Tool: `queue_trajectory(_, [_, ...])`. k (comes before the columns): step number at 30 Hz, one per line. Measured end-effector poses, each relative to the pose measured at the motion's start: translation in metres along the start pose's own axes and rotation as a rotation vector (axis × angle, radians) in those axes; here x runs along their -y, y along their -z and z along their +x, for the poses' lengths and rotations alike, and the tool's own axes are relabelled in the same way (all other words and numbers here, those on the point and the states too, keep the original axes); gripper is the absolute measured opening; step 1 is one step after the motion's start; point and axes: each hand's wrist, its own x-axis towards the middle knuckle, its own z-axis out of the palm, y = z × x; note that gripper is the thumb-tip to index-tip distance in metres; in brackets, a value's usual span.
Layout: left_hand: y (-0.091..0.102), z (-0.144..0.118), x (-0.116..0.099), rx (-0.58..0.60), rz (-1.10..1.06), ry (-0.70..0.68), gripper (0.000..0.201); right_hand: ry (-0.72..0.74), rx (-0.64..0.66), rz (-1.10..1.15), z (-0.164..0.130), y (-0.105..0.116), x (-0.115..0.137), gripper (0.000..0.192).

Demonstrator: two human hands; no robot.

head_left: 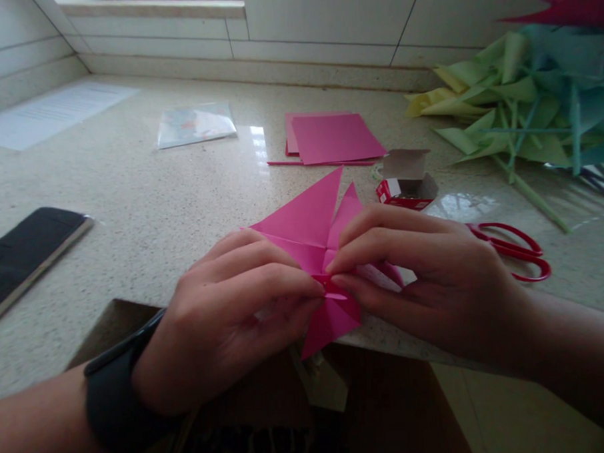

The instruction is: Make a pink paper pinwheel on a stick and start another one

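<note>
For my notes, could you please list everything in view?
Folded paper: one, pink, front centre
Paper sheets: several, pinkish, back centre
Stick: one visible, pinkish, by sheets
Open box: one, red, right of sheets
Scissors: one pair, red handles, right side
Paper bunch: one, multicoloured, far right
Phone: one, black, left edge
Printed sheet: one, white, far left
Clear packet: one, pale, back left
Counter: one, speckled cream, beneath these
Tiled wall: one, whitish, behind
Below counter: mostly unclear
Wristband: one, black, left wrist
Left hand: one, bare, at folded paper
Right hand: one, bare, likewise
</note>
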Motion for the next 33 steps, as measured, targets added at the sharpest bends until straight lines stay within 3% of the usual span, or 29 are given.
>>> queue_trajectory(16, [-0.002, 0.0021, 0.0007, -0.032, 0.004, 0.005, 0.012, 0.021, 0.001, 0.003, -0.0005, 0.0007, 0.0008, 0.005])
queue_trajectory(23, [-0.0078, -0.0049, 0.0014, -0.087, -0.066, 0.183, 0.02, 0.059, 0.002, 0.005, -0.0007, -0.0004, -0.0001, 0.004])
queue_trajectory(26, [-0.0076, -0.0039, 0.001, -0.092, -0.038, 0.192, 0.026, 0.062, 0.004, 0.017, -0.0008, -0.0011, -0.0011, 0.005])
queue_trajectory(33, [-0.0059, 0.0039, 0.0012, -0.005, -0.025, 0.125, 0.008, 0.041, 0.029, 0.026, -0.0002, -0.0018, 0.0006, 0.005])
